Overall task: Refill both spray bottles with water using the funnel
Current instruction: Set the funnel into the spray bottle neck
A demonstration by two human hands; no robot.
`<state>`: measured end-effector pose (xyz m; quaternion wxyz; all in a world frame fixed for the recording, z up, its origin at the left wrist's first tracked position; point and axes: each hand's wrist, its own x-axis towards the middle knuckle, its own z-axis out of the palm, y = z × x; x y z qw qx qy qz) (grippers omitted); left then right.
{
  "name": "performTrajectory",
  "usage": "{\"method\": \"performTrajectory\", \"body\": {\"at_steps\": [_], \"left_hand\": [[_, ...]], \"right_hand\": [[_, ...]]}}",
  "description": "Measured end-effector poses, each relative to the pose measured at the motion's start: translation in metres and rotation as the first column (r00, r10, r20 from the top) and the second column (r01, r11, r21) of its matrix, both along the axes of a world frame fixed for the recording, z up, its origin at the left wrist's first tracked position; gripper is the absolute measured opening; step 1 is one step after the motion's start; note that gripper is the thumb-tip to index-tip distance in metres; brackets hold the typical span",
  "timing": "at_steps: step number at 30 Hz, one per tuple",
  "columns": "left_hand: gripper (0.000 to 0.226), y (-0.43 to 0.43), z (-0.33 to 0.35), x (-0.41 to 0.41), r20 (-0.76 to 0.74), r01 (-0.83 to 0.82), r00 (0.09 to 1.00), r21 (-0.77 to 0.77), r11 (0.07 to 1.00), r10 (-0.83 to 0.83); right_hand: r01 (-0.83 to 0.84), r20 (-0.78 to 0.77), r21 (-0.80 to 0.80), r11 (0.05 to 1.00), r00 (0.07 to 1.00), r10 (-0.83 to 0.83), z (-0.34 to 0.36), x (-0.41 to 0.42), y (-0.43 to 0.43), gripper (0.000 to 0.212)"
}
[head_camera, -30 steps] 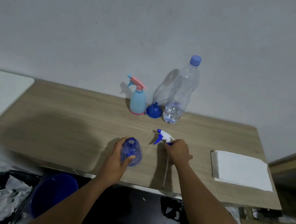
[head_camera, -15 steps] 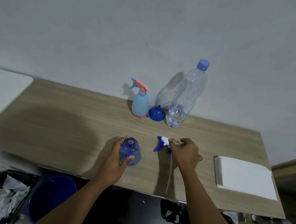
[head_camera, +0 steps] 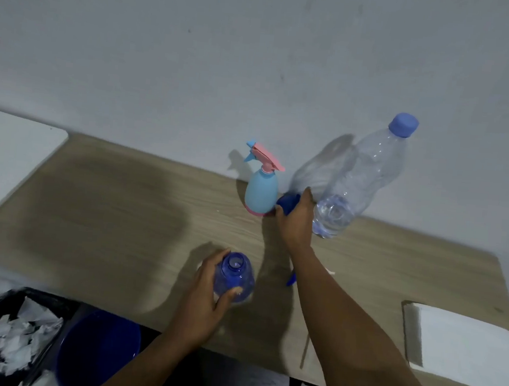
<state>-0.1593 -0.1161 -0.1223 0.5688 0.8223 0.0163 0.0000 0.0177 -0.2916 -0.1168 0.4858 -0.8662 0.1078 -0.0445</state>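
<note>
Two spray bottles: blue bottle, pale bottle; one funnel, seemingly gripped.

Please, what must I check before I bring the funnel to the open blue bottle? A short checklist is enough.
1. Neck of the blue bottle is open, spray head off: ok.
2. The left hand holds it upright on the table: ok.
3. The right hand has its fingers round the funnel: ok.
4. The cap is off the water bottle: not ok, it is on.
5. Enough water for both bottles: cannot tell.
</note>
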Motion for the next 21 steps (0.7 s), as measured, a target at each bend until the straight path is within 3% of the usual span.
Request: {"method": "performTrajectory", "body": {"at_steps": [3, 10, 16, 21], "left_hand": [[0.062, 0.001, -0.001, 0.000, -0.017, 0.002, 1.000, -0.007, 1.000, -0.002], [0.068, 0.002, 0.001, 0.000, 0.006, 0.028, 1.000, 0.013, 1.000, -0.028], [0.064, 0.001, 0.002, -0.003, 0.004, 0.029, 1.000, -0.017, 0.999, -0.029], [0.061, -0.001, 0.006, -0.011, -0.012, 0.030, 0.999, -0.054, 0.998, -0.031]], "right_hand": [[0.031, -0.082, 0.017, 0.999, 0.996, -0.029, -0.007, 0.010, 0.001, 0.078], [0.006, -0.094, -0.042, 0.999, 0.996, -0.009, -0.016, -0.023, 0.003, 0.045], [-0.166, -0.138, -0.121, 0.979, 0.979, 0.149, -0.017, -0.061, -0.004, 0.060], [-0.243, -0.088, -0.123, 0.962, 0.968, 0.233, 0.004, -0.086, -0.011, 0.057]]}}
